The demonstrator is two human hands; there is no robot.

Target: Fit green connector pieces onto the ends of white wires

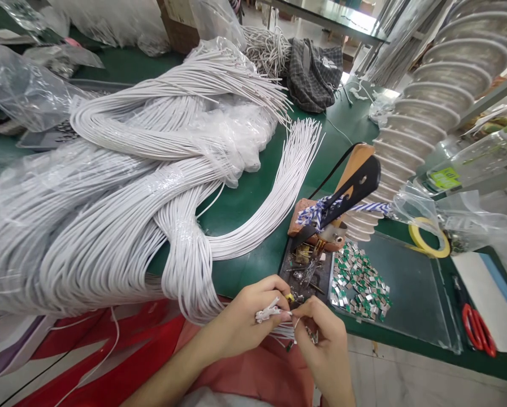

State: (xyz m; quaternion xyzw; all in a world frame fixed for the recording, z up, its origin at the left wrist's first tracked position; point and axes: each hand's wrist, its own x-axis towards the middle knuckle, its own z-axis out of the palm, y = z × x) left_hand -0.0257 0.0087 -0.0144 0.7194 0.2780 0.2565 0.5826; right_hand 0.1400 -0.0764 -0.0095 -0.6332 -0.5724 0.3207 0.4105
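Gripping a small bunch of white cable ends [270, 312], the left hand [238, 322] closes around them just in front of the black parts tray [325, 271], which holds small brass and metal pieces. The right hand [323, 339] pinches narrowly at the same bunch; what its fingertips [299, 316] hold is too small to tell. Left of the tray, a large heap of white cable [109, 198] in clear plastic covers the green worktop [253, 249]. Right of the tray lie metal clips with green markings [357, 282] on a clear plastic tray [410, 282]. Further right are a yellow tape roll [443, 249] and red-handled scissors [473, 328]. A twisted blue-and-white cord [316, 212] lies just behind the tray.
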